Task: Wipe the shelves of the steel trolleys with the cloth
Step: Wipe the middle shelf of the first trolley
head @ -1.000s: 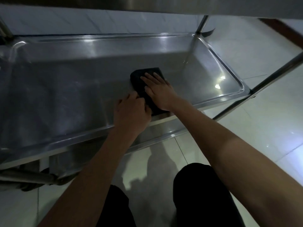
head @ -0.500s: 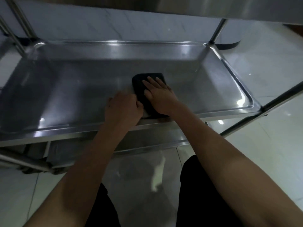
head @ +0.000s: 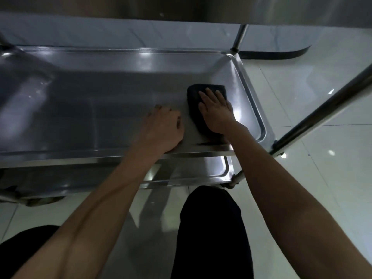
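Right hand [head: 216, 112] lies flat, palm down, fingers spread and straight, pressing on the dark cloth [head: 198, 97]. No pinch, just the open palm on top. Cloth is folded into a pad; its far edge and left side show past the fingers, its near end runs under the wrist toward the front rim.

Left hand [head: 164, 127] sits just beside the cloth, apart from it, heel on the front rim, fingers curled loosely under onto the steel. Holds nothing.

Cloth sits on the middle shelf [head: 90, 101] of the steel trolley, a shallow tray with a raised lip, at its right end near the right wall, not touching it as far as visible. Nothing else in that tray: only the cloth and both hands.

Lower shelf [head: 201, 172] shows below the front rim, same tray form; only a strip of it is visible, contents cannot be told. Upper shelf underside [head: 181, 7] crosses the top of view.

Upright tubes: far right post [head: 239, 37], near right post [head: 326, 105]. Glossy tiled floor [head: 322, 67] around. Person's dark trouser knees [head: 211, 228] below the arms.
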### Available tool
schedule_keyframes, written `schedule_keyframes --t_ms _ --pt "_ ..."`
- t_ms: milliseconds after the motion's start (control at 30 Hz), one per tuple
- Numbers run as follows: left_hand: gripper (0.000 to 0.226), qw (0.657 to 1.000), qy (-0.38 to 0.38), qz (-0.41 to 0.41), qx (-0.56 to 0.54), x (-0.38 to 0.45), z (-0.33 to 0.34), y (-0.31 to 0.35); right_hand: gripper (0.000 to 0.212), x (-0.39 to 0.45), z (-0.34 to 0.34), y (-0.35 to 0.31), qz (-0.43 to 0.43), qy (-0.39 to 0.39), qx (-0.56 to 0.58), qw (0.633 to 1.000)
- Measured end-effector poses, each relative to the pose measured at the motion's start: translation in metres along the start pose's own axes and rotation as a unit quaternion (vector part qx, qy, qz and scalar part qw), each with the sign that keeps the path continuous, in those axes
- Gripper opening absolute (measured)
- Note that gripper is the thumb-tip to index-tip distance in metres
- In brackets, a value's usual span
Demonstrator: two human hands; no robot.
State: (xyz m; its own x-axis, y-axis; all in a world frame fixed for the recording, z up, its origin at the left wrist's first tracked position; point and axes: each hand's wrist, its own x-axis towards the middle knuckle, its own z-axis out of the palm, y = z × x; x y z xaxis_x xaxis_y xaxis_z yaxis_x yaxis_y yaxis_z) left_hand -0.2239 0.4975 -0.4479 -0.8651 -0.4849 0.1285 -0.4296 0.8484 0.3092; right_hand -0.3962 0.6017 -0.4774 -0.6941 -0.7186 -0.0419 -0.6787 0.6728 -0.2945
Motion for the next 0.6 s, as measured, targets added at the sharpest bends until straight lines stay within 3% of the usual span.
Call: schedule_keyframes --t_ms 233,600 --pt "0.028 0.999 -0.006 0.001 0.040 0.021 0.022 0.049 0.052 -0.007 -0.021 0.073 0.023 0.030 0.005 0.999" --pt "0.029 0.999 0.004 0.014 0.034 0.022 0.034 0.049 0.050 -0.013 -0.020 0.072 0.040 0.069 -0.006 0.997"
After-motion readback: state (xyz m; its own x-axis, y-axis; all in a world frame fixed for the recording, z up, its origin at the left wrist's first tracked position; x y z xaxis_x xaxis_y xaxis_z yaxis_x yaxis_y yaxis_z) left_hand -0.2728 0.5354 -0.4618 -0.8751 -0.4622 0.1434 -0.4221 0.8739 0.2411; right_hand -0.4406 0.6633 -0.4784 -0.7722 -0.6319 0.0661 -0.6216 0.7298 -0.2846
